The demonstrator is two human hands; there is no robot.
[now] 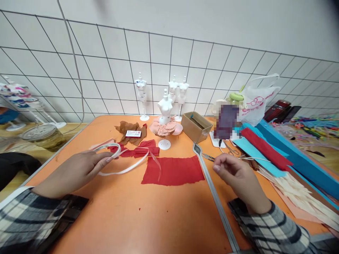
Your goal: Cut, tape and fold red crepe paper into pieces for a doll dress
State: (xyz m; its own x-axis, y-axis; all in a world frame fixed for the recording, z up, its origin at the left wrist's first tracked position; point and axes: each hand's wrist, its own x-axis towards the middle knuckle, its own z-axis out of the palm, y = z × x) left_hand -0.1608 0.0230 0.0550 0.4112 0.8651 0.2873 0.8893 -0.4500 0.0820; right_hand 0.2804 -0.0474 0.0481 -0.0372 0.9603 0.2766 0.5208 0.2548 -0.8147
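My left hand [76, 169] lies on the orange table [127, 218] and holds a roll of white tape [109, 147]; a long strip of the tape [127, 169] trails right toward a flat red crepe paper sheet [173, 170]. My right hand [235, 174] hovers right of the red sheet with its fingers curled, pinching what looks like a thin thread or strip; I cannot tell exactly what. Small scissors [209, 157] lie just behind that hand. Crumpled red paper [140, 150] sits behind the tape.
Several small white mannequins stand at the back, one [164, 120] wearing a pink paper skirt. A cardboard box [196, 126], brown paper [131, 132], stacked blue, red and cream paper sheets [267, 151], a plastic bag [258, 98] and a glass jar [43, 135] surround the work area.
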